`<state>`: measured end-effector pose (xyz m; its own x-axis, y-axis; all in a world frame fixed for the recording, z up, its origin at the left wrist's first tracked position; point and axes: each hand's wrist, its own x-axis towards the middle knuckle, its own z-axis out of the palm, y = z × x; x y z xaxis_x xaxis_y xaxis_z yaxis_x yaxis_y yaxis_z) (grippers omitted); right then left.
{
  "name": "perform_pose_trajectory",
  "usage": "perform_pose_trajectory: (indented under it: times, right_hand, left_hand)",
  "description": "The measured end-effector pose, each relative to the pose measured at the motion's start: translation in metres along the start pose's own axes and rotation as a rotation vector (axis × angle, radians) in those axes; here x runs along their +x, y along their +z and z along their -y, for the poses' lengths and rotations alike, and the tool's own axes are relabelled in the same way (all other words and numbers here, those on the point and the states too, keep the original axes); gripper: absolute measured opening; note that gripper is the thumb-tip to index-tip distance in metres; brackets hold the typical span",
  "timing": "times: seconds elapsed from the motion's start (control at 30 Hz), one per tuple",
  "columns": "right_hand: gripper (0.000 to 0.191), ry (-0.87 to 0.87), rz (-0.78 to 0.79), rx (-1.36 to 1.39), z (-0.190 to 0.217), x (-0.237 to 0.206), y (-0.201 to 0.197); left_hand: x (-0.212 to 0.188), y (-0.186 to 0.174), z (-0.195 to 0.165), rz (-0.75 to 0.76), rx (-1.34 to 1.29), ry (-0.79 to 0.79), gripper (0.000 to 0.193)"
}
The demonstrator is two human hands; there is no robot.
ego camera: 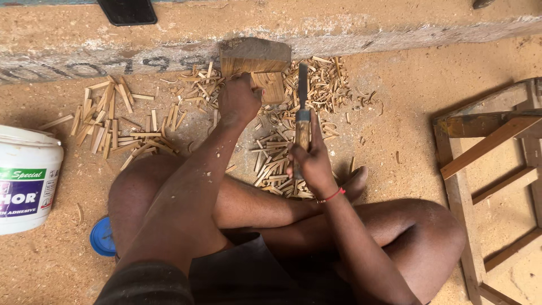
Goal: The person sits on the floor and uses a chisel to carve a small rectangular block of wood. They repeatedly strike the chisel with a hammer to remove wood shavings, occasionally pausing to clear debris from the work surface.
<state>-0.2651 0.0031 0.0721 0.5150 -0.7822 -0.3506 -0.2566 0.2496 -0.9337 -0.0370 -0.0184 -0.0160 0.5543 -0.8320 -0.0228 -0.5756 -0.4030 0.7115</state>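
Note:
I sit cross-legged on a sandy floor. My left hand (239,100) holds a small light wooden piece (271,86) upright against a larger dark wooden block (254,55) that leans on a concrete step. My right hand (309,161) grips the wooden handle of a chisel (302,107), whose dark metal blade points away from me, just right of the small piece. Wood chips and split slivers (279,164) lie all around the block and between my hands.
A pile of short wooden sticks (116,127) lies to the left. A white plastic bucket (25,178) stands at far left, with a blue lid (103,237) by my knee. A wooden frame (491,169) lies at right. A concrete step (395,34) runs along the top.

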Motion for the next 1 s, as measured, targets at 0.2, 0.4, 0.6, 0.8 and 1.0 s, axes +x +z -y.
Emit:
perform_pose_trajectory:
  times: [0.2,0.4,0.6,0.8,1.0]
  right_hand:
    - [0.095,0.129,0.001,-0.253,-0.003,-0.014,0.008]
    - [0.091,0.072,0.146,-0.463,-0.023,-0.015,0.017]
    - [0.093,-0.146,0.17,-0.798,-0.041,-0.012,0.023]
    - [0.096,0.266,0.181,-0.952,-0.045,-0.005,0.032]
    - [0.098,0.068,0.12,-0.856,-0.053,0.015,0.039]
  left_hand:
    - [0.015,0.01,0.011,0.041,-0.049,-0.144,0.025]
    - [0.021,0.005,0.017,0.007,-0.153,-0.213,0.034]
    - [0.018,-0.012,0.008,0.059,-0.124,-0.285,0.034]
    - [-0.014,-0.025,-0.006,0.067,-0.116,-0.043,0.014]
    - [-0.083,-0.019,-0.013,0.469,0.502,0.463,0.067]
